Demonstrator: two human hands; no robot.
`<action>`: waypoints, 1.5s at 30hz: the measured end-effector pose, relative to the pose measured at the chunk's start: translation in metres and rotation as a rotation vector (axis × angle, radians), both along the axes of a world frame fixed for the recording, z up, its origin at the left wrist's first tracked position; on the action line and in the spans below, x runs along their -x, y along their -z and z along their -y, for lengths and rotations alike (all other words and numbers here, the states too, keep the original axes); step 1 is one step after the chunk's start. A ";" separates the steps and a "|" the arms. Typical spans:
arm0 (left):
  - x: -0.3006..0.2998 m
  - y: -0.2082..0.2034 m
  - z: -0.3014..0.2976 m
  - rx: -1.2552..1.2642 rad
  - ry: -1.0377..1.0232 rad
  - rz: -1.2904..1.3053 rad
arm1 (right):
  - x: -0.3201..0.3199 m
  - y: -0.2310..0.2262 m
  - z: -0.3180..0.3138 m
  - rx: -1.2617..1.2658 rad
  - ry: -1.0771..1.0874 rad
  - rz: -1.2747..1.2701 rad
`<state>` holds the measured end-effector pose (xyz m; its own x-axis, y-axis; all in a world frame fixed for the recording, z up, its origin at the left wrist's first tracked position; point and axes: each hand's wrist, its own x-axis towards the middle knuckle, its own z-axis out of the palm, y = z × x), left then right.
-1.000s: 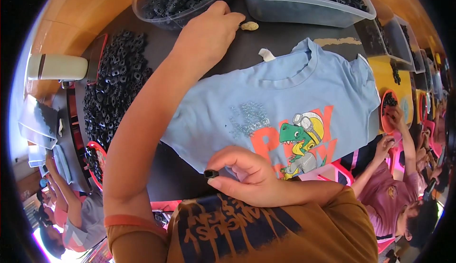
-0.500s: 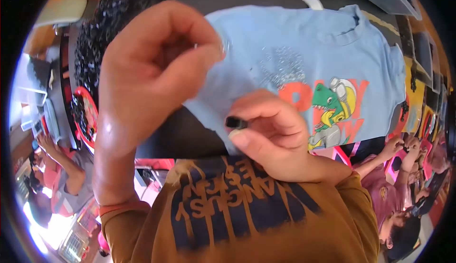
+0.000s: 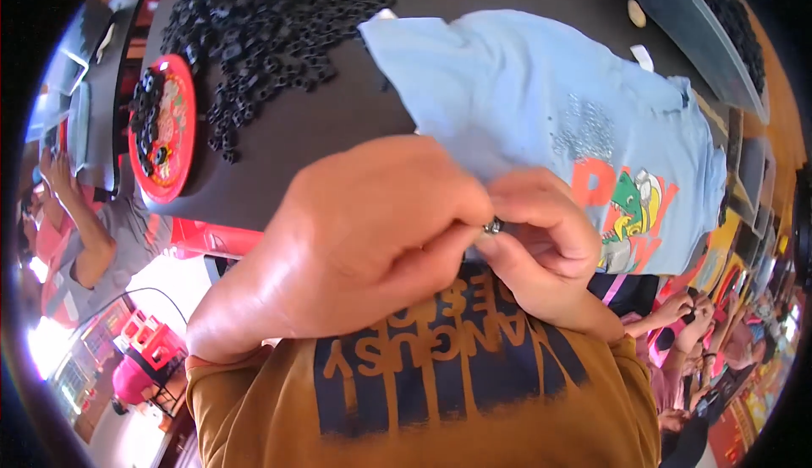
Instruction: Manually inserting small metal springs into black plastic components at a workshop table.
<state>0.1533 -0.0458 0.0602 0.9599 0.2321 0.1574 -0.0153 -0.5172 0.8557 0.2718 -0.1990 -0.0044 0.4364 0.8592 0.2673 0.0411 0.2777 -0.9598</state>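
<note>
In front of my chest my two hands meet at a small black piece (image 3: pixel 493 226), now showing a shiny spot at its end. The fingers of my right hand (image 3: pixel 550 235) pinch this piece. My left hand (image 3: pixel 372 231) is closed, thumb and finger pressed together against the piece; whatever lies between them is hidden. Beyond my hands a light blue T-shirt (image 3: pixel 516 71) with a dinosaur print is spread on the table. Many tiny silvery bits (image 3: pixel 584 130) lie on the shirt.
A large pile of small black pieces (image 3: pixel 279 28) covers the far left of the dark table (image 3: pixel 245 189). Beside it stands a red plate (image 3: pixel 188 121) with more black pieces. A clear plastic bin (image 3: pixel 702 37) stands far right. Other people work on both sides.
My left hand has come down and right from above the shirt to meet the black piece in my right hand. The view has shifted, showing more of the pile and plate.
</note>
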 end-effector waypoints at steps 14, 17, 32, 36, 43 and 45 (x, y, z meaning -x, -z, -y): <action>0.035 0.004 -0.007 -0.012 -0.162 -0.004 | 0.010 -0.015 -0.021 0.092 -0.120 0.205; 0.037 0.001 -0.006 -0.018 -0.171 -0.026 | 0.011 -0.017 -0.022 0.099 -0.109 0.299; 0.050 0.017 0.010 -0.063 -0.146 0.103 | 0.017 -0.005 -0.015 0.093 -0.112 0.004; 0.042 0.020 -0.007 -0.210 -0.314 0.065 | 0.016 -0.002 -0.012 0.133 -0.116 -0.199; 0.013 0.055 -0.036 -0.520 -0.419 0.089 | 0.014 -0.003 -0.012 0.098 -0.121 -0.247; 0.004 0.055 -0.036 -0.579 -0.425 0.065 | 0.014 -0.003 -0.011 0.093 -0.122 -0.250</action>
<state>0.1491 -0.0101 0.0052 0.7894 0.4455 0.4223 0.2467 -0.8602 0.4463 0.2576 -0.1877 -0.0018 0.3711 0.9250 0.0817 -0.2278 0.1760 -0.9577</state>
